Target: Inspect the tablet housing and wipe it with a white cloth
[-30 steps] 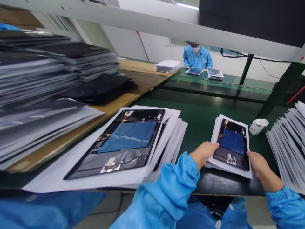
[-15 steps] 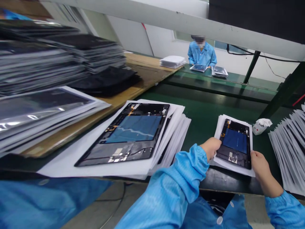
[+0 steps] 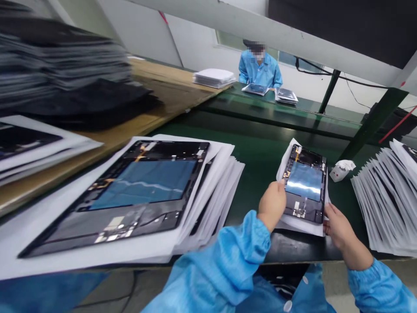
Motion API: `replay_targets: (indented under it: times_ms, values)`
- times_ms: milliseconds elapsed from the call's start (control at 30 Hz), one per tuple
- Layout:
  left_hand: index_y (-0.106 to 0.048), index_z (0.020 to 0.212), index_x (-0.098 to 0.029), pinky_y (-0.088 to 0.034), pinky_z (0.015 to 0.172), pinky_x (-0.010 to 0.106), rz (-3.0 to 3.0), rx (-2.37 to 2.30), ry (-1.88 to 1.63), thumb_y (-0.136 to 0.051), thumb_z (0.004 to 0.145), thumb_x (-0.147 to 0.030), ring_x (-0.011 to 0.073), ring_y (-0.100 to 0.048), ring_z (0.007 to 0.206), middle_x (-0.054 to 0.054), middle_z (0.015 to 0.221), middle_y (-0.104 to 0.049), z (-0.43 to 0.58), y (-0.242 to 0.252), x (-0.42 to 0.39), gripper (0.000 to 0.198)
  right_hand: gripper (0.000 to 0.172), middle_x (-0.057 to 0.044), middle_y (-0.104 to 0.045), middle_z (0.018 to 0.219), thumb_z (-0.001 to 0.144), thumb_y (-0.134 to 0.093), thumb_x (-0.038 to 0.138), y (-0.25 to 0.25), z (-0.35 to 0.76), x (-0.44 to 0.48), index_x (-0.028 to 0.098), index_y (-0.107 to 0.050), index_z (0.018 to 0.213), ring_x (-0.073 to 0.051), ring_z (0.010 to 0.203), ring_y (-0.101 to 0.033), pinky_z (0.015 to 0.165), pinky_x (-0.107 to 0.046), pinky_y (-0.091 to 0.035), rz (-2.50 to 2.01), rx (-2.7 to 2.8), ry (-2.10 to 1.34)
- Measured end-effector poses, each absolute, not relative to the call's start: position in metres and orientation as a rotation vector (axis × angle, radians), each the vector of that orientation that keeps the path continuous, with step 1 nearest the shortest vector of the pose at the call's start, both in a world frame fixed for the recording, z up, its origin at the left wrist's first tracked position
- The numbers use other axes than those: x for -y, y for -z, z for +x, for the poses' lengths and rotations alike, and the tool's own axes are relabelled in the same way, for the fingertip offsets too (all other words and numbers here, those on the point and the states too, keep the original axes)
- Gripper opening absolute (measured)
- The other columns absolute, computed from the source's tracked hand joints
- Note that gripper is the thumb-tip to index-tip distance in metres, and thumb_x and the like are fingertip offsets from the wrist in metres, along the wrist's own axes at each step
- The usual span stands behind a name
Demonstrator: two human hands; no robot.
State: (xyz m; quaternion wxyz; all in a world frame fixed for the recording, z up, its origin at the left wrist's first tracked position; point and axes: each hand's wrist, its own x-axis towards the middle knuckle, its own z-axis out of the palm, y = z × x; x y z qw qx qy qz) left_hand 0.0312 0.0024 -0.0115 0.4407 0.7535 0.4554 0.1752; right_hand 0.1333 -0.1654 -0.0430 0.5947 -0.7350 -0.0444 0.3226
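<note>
A small black tablet frame [image 3: 304, 184] with a blue inner panel is tilted up off the green belt, a white sheet [image 3: 286, 158] curling beneath it. My left hand [image 3: 272, 204] pinches its left edge. My right hand [image 3: 335, 224] grips its lower right corner. Both sleeves are light blue. To the left, a larger open tablet frame [image 3: 130, 193] lies on top of a fanned stack of white sheets [image 3: 221, 182].
A fanned pile of sheets and frames [image 3: 384, 204] fills the right side, with a small white bottle [image 3: 339, 170] beside it. Tall stacks of dark parts [image 3: 58, 65] sit on a wooden board at left. Across the green belt [image 3: 260, 143] a person in blue [image 3: 259, 71] handles tablets.
The small tablet frame, flat on the belt before, is now lifted and tilted up between both hands, with its paper sheet bending under it. The camera swung slightly left.
</note>
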Motion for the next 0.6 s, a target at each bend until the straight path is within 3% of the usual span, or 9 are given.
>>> replay_targets:
  times_ms: [133,267,333,467,600]
  values:
    - [-0.056,0.079,-0.014,-0.04,0.071,0.028,1.8,-1.056,-0.52,-0.031,0.084,-0.043,0.0219,-0.057,0.081,0.01,0.084,-0.062,0.003,0.009,-0.004,0.039,0.052,-0.008,-0.061,0.095,0.08,-0.051,0.057,0.03,0.122,0.164,0.016,-0.051,0.112,-0.018,0.068,-0.058,0.054,-0.027,-0.047,-1.392,0.072,-0.885]
    - [-0.059,0.08,-0.013,-0.041,0.073,0.031,1.582,-1.027,-0.391,-0.033,0.078,-0.056,0.0242,-0.057,0.083,0.01,0.085,-0.063,-0.023,0.038,0.005,0.05,0.067,-0.014,-0.059,0.106,0.076,-0.05,0.065,0.018,0.104,0.154,0.011,-0.051,0.117,-0.027,0.096,-0.056,0.078,-0.038,-0.047,-1.153,0.087,-1.05]
    - [-0.058,0.08,-0.012,-0.041,0.075,0.034,1.516,-1.052,-0.324,-0.034,0.075,-0.06,0.0257,-0.057,0.084,0.011,0.085,-0.063,-0.034,0.059,0.01,0.054,0.07,-0.015,-0.06,0.104,0.072,-0.057,0.064,0.02,0.095,0.149,0.008,-0.053,0.114,-0.028,0.099,-0.054,0.085,-0.04,-0.044,-1.116,0.085,-1.071]
    - [-0.059,0.078,-0.012,-0.043,0.079,0.037,1.433,-1.046,-0.252,-0.043,0.07,-0.065,0.0276,-0.057,0.087,0.01,0.083,-0.065,-0.052,0.081,0.012,0.056,0.057,-0.009,-0.064,0.091,0.064,-0.07,0.055,0.031,0.083,0.149,0.012,-0.059,0.1,-0.027,0.097,-0.055,0.088,-0.037,-0.042,-1.197,0.102,-0.937]
    - [-0.064,0.082,-0.014,-0.046,0.082,0.034,1.174,-0.938,-0.21,-0.059,0.067,-0.056,0.0257,-0.059,0.092,0.009,0.085,-0.067,-0.059,0.073,0.007,0.046,0.049,-0.006,-0.063,0.098,0.07,-0.065,0.055,0.031,0.073,0.157,0.015,-0.062,0.097,-0.025,0.101,-0.052,0.092,-0.033,-0.037,-1.282,0.196,-0.836]
